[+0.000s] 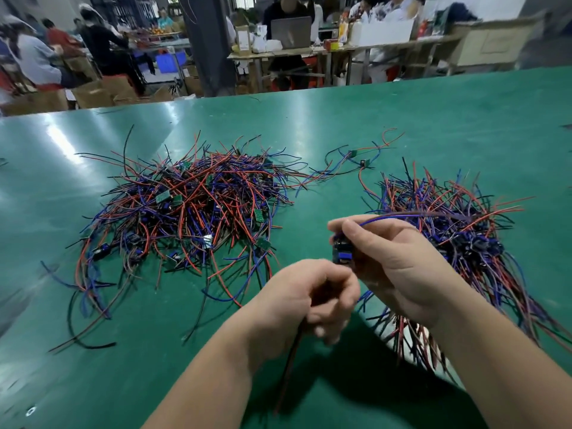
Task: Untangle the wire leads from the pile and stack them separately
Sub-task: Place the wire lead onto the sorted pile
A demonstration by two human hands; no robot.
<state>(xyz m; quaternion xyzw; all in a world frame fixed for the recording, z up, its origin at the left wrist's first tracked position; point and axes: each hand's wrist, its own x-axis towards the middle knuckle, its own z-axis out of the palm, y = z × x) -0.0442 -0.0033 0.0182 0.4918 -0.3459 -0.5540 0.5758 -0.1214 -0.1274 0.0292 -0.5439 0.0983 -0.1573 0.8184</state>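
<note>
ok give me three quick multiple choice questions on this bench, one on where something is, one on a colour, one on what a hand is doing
1. Where does the sorted stack lie relative to the tangled pile?
A) to its right
B) to its left
C) on top of it

2. What colour is the table?
A) white
B) green
C) brown

3. What is the right hand doing?
A) lying flat on the table
B) pointing at the pile
C) holding a small board with leads

Answers:
1 A, the stack lies at the right, with bare table between it and the pile.
2 B, the bare surface is green throughout.
3 C, its fingers curl round the board, and a blue wire runs out past them.
</note>
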